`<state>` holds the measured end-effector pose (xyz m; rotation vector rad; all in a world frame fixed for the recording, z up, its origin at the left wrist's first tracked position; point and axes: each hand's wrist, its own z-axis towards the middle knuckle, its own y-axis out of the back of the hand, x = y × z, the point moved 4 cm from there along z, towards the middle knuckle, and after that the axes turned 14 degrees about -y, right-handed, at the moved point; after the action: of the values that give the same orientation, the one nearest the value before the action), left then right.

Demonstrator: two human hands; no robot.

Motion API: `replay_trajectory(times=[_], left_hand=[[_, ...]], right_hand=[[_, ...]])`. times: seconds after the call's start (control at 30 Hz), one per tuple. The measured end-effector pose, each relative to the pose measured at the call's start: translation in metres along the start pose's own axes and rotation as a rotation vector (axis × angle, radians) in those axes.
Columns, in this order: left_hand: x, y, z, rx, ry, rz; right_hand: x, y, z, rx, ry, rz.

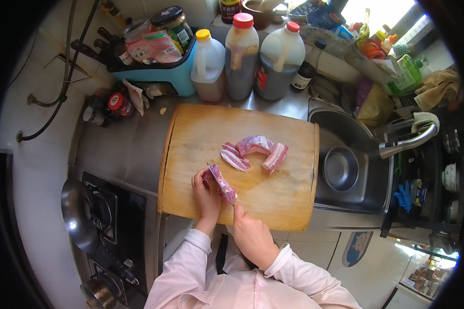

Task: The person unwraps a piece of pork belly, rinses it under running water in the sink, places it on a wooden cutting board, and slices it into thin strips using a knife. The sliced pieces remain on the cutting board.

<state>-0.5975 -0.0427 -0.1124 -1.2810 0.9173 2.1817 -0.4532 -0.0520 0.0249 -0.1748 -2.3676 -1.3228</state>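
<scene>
My left hand [206, 195] grips a piece of raw meat [225, 186] near the front left of the wooden cutting board [197, 135]. My right hand [253, 236] is closed around a knife, its handle hidden in the fist. Only a thin edge of the knife blade [211, 169] shows, along the left side of the meat. Part of the meat is covered by my left fingers. Farther up the board lie a striped slab [235, 157], a curved chunk [254, 144] and another striped strip [275, 158] of raw meat, apart from both hands.
Behind the board stand several plastic jugs [241, 58] and a blue container [158, 75]. To the right is a steel sink [375, 189] holding a metal bowl [341, 170], with a faucet [410, 142] above. At left, a wok [77, 216] sits on the gas stove [133, 216].
</scene>
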Motion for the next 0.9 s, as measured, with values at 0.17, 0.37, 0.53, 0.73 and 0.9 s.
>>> replay_trajectory(times=[0.17,0.37,0.53,0.73,0.9], left_hand=[[0.013,0.002,-0.002,0.041,0.067,-0.115],[0.0,-0.001,0.003,0.016,-0.043,-0.024],[-0.006,-0.004,0.007,0.027,-0.111,0.138],[-0.004,-0.007,0.003,0.017,-0.024,0.079],[-0.007,-0.006,0.004,0.041,-0.082,0.128]], right_hand=[[0.015,-0.007,0.0,-0.082,-0.023,-0.139],[0.018,-0.007,0.004,-0.125,-0.055,-0.188],[0.017,-0.004,0.006,-0.123,-0.038,-0.196],[0.013,-0.001,0.013,-0.067,-0.028,-0.192],[0.014,-0.004,0.021,-0.019,-0.005,-0.143]])
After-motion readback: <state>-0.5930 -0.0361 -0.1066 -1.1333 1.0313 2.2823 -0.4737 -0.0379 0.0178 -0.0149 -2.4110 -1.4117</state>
